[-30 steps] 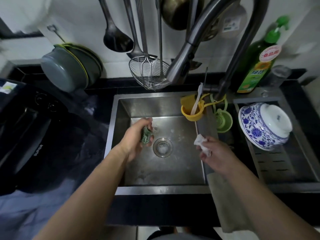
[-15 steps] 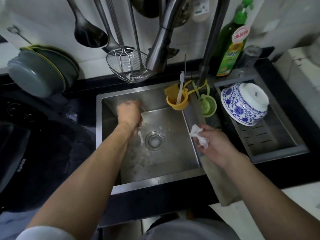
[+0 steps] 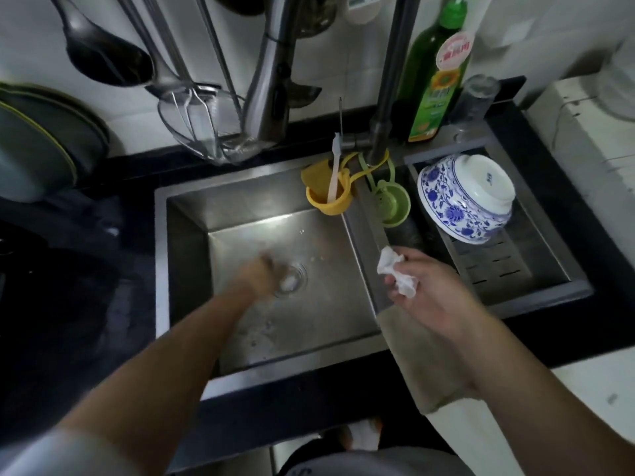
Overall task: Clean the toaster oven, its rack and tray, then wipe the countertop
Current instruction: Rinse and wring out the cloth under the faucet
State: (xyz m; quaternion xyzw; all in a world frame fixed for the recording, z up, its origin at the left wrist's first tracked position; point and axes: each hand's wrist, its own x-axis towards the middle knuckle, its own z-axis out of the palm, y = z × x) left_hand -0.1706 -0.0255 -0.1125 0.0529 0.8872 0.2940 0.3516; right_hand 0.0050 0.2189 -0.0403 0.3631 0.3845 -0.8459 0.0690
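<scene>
My left hand is down in the steel sink, right beside the drain. It is smeared by motion blur, so its grip cannot be made out. My right hand hovers over the sink's right rim, pinching a crumpled white tissue. The black countertop frames the sink. A dark appliance shows only as a shadowed shape at the left edge.
A faucet head hangs over the basin. A yellow cup and green strainer hang at the back rim. An upturned blue-and-white bowl lies on the drain tray. A beige cloth drapes over the front rim. A soap bottle stands behind.
My left hand has swung from the basin's back left wall down to the drain, and the green pad it held is no longer visible. The right hand kept the tissue.
</scene>
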